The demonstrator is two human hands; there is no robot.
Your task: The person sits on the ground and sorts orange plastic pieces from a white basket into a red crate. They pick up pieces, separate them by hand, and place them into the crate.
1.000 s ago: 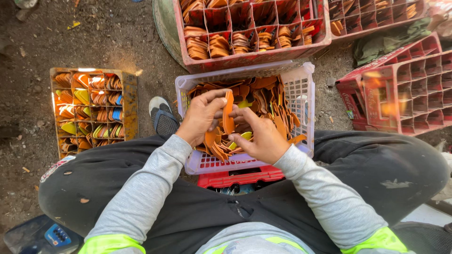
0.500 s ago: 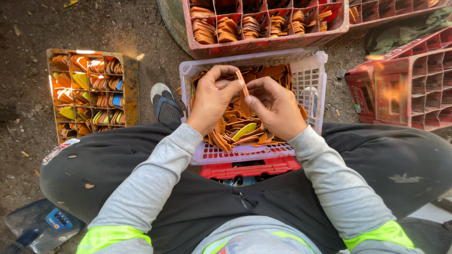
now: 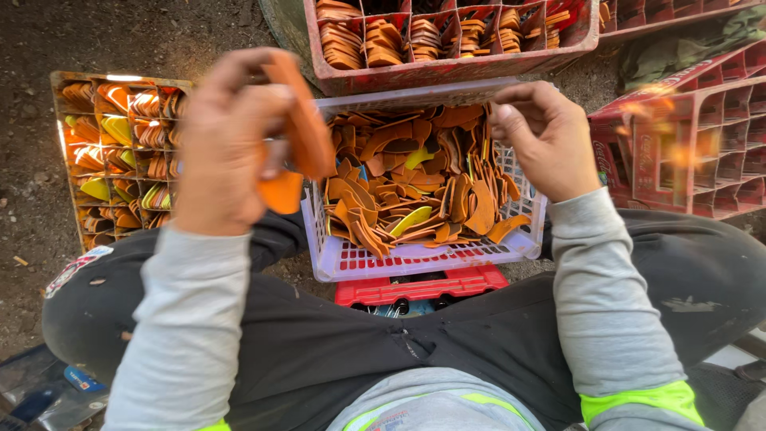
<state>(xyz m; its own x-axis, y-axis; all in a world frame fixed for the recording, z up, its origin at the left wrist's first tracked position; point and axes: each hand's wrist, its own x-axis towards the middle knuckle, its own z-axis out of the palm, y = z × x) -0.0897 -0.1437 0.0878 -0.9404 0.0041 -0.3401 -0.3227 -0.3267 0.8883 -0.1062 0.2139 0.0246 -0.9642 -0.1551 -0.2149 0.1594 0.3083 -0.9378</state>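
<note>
left hand (image 3: pixel 227 140) raised, closed on a few orange curved pieces (image 3: pixel 297 152), held up left of the white basket (image 3: pixel 415 259); blurred, exact count cannot be told. right hand (image 3: pixel 542 136) over the basket's right rim, fingers curled loosely, thumb and forefinger pinched; whether it holds anything cannot be told.

basket sits in front of the crossed legs on a red crate (image 3: pixel 423 285). it holds a loose, unsorted heap of orange pieces (image 3: pixel 415 187), a few yellow-green among them; heap fills most of it.

left, on the ground: brown divided crate (image 3: pixel 120 156), most cells showing stacked pieces, orange and yellow-green. ahead: red divided crate (image 3: pixel 455 40), visible cells stacked. right: red crates (image 3: pixel 686 136), cells look bare.

judgement: sorting well begun, two crates loaded; large heap in basket left.
</note>
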